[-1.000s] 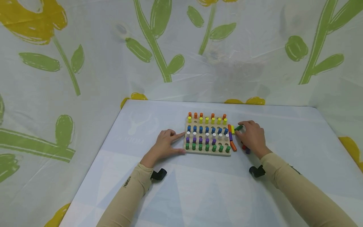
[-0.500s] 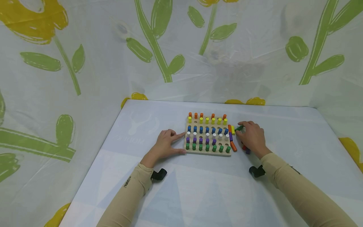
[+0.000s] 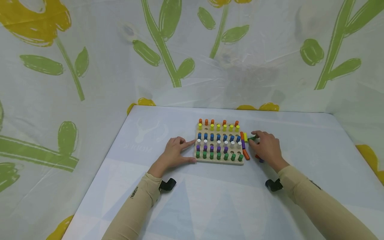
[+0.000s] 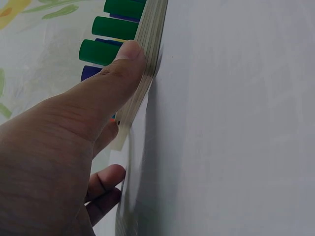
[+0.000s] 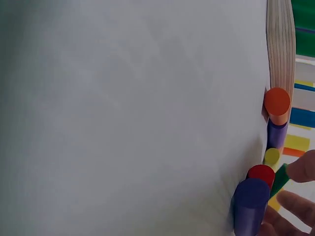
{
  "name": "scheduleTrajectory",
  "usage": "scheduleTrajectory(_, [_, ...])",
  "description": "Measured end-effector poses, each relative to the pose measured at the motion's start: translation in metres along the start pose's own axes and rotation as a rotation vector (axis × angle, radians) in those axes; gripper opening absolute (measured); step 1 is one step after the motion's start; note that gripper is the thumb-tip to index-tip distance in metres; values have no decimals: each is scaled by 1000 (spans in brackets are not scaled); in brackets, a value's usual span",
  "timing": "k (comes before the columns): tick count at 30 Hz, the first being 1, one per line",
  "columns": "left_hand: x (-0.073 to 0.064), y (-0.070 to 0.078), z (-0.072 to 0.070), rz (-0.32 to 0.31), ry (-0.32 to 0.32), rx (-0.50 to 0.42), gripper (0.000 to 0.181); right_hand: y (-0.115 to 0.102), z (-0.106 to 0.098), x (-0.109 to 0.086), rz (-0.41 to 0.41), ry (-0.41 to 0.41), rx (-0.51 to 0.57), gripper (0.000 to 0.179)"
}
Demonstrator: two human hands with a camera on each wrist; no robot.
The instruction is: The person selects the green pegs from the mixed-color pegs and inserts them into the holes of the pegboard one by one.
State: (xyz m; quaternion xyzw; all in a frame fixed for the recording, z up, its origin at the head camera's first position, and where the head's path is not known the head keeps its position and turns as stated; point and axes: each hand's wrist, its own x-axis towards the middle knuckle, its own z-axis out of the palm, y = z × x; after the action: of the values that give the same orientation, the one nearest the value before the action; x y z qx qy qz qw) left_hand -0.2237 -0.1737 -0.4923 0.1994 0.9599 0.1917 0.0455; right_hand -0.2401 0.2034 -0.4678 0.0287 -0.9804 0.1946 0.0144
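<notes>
A wooden pegboard (image 3: 220, 161) holds rows of orange, yellow, blue, white, purple and green pegs, with some holes bare. My left hand (image 3: 174, 153) steadies its left side, index finger and thumb stretched out against the edge. In the left wrist view the thumb (image 4: 118, 71) presses the board's side beside green pegs (image 4: 101, 51). Right of the board, my right hand (image 3: 268, 146) pinches a loose green peg (image 3: 252, 138) between thumb and index finger, low over the table. The right wrist view shows the thumb at that green peg's end (image 5: 280, 179).
Loose orange (image 3: 246, 154), purple (image 3: 243, 144) and yellow pegs (image 3: 245, 137) lie along the board's right edge. A red peg (image 5: 261, 173) and a dark blue or purple peg (image 5: 251, 201) lie beneath the right hand. Flower-patterned sheeting (image 3: 240, 76) rises behind the table (image 3: 210, 200).
The green peg has shifted slightly toward me and turned a little, with small movements of the right fingers and wrist. My left hand and the pegboard stay put.
</notes>
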Motion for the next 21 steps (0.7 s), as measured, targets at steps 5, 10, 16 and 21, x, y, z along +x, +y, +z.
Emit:
scheduleTrajectory(5, [0,0,0,-3,-2,6,85,2,0,-7,-12,-7,39,49])
scheduleTrajectory(10, [0,0,0,-3,1,9,84,3,-2,-10,22,-24,67,50])
scheduleTrajectory(16, [-1,1,-1,2,-3,-3,84,5,-3,-12,57,-27,99,50])
scheduleTrajectory(21, [-2,3,-2,5,0,-7,83,5,-5,-13,69,-17,129,48])
